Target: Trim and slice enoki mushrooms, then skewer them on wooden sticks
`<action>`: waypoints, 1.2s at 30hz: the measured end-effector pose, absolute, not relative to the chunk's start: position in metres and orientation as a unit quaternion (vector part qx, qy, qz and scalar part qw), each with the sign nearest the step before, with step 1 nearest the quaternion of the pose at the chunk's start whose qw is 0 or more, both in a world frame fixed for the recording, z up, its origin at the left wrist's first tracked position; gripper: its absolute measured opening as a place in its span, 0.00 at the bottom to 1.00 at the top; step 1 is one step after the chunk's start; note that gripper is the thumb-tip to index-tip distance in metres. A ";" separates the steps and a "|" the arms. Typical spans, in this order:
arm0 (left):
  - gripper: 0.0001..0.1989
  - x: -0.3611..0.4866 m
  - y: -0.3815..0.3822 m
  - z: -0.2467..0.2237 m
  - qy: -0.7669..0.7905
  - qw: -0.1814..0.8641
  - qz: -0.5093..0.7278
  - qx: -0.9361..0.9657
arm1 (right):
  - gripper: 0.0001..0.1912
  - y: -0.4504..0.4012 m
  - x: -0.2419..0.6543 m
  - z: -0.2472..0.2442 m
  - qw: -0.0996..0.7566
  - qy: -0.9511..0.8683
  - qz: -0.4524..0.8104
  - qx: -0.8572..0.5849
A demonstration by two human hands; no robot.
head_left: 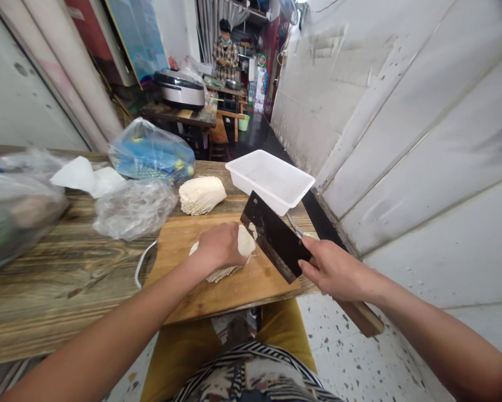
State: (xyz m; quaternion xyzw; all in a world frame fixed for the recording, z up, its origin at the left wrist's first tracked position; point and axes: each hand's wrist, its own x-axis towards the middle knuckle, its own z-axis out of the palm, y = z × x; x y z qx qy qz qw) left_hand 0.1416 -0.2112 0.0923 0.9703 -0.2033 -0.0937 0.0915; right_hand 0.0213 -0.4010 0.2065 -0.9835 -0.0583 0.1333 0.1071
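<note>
My left hand [221, 245] is wrapped over a bunch of enoki mushrooms [246, 243] lying on the wooden cutting board [183, 301]. My right hand [332, 268] grips a dark cleaver [271, 237] by its wooden handle. The blade is tilted beside the cut end of the bunch, with small pale bits stuck on it. A second bunch of enoki [202, 195] lies just behind the board. Behind the cleaver stands a white plastic tray [261, 174] with nothing in it. Scissors [295, 226], partly hidden by the blade, lie near the tray.
Plastic bags [135, 207] and a bag with blue and yellow contents [150, 151] lie on the wooden table [87, 268] to the left. A white wall [401, 139] runs along the right. Farther back, a person [225, 53] stands behind another table.
</note>
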 end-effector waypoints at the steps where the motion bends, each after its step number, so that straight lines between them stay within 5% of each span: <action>1: 0.31 0.142 -0.211 0.092 -0.205 0.091 -0.094 0.970 | 0.02 -0.401 0.022 0.207 0.111 -0.060 0.135 -0.983; 36: 0.35 0.144 -0.212 0.098 -0.214 0.069 -0.130 0.966 | 0.15 -0.388 0.061 0.194 0.054 -0.118 0.162 -0.978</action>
